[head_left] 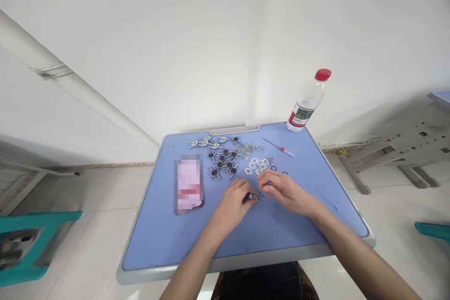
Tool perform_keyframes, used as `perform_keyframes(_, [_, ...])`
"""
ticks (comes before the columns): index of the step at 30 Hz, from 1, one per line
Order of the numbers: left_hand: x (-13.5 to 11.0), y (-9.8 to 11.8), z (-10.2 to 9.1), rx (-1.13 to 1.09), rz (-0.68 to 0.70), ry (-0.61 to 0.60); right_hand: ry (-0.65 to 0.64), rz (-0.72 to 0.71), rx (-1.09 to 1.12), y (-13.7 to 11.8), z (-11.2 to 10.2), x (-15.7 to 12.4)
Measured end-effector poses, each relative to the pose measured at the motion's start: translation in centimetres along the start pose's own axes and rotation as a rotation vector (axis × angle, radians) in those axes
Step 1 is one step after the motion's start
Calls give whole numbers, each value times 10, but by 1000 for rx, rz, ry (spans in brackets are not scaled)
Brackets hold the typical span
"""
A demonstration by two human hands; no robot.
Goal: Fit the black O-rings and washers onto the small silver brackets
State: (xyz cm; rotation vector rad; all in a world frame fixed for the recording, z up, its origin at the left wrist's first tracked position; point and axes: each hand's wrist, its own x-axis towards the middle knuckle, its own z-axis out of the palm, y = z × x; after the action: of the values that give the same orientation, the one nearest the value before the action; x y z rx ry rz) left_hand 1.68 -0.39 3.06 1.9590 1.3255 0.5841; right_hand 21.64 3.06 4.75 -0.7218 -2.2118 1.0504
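- Left hand [236,198] grips a small metal part [258,198] near the middle of a blue table [158,239].
- Right hand [281,191], beside it, pinches a dark-ended tool [269,183].
- Metal fittings [220,164] lie beyond.

A partly hidden silver-and-black metal fitting [256,198] sits just beside a dark-ended tool [269,183]

Left hand [235,198] holds a metal part [257,198], right hand [281,188] beside it, over a blue desk [281,229]; red-capped bottle [305,108] at the far right corner.
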Motion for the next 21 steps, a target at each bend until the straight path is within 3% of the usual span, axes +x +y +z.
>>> perform_keyframes(6, [0,2,-1,-9,-7,0,44,-59,-93,3,4,-3])
perform_keyframes(12, [-1,2,0,-41,-14,13,-75,-55,-155,-7,-3,-3])
perform_keyframes(18, [-1,0,1,-45,-11,23,100,-119,-333,2,5,-4])
perform_keyframes(21, [0,1,0,-49,-16,15,88,-139,-423,1,7,-3])
